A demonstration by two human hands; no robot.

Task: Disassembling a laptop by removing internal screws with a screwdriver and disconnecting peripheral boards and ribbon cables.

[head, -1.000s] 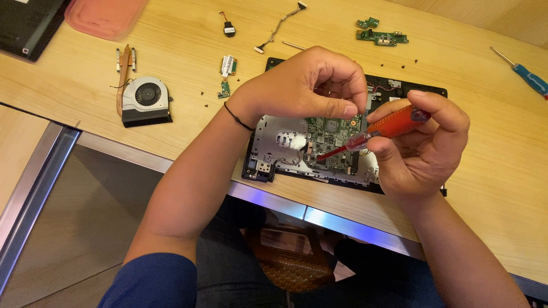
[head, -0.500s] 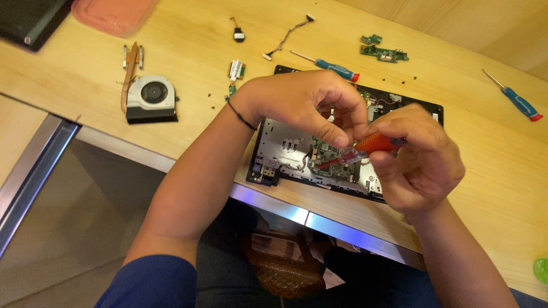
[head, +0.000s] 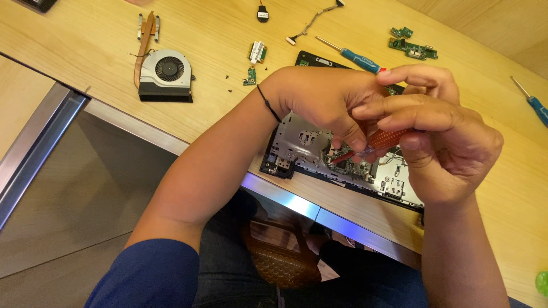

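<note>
Here, a red-handled screwdriver (head: 383,138) is gripped in the closed fingers of the right hand (head: 442,151), its handle lying nearly level and its shaft angled down and leftward toward the green circuit board (head: 353,166) inside an opened laptop chassis (head: 297,142). The left hand (head: 325,105) is bent over the same spot, its fingers curled down so that thumb and forefinger are pinched close about the shaft near the tip (whether anything small is held between them cannot be told, since the tip is hidden). A thin black band is worn on the left wrist. The chassis is laid flat on the wooden table (head: 85,63), close to its near edge, with bare metal shielding seen at its left and right ends. Well to the left, a cooling fan with a copper heat pipe (head: 162,68) is set on the table. Near the chassis's far left corner, two small green boards (head: 255,60) are found, with a few loose screws scattered just beside them. Farther back, a coin cell on a lead (head: 262,12) and a thin cable (head: 313,21) are laid. A blue-handled screwdriver (head: 354,56) is rested just behind the chassis, a second one (head: 534,104) lies at the right edge, and further green boards (head: 412,45) are placed at the back right.
</note>
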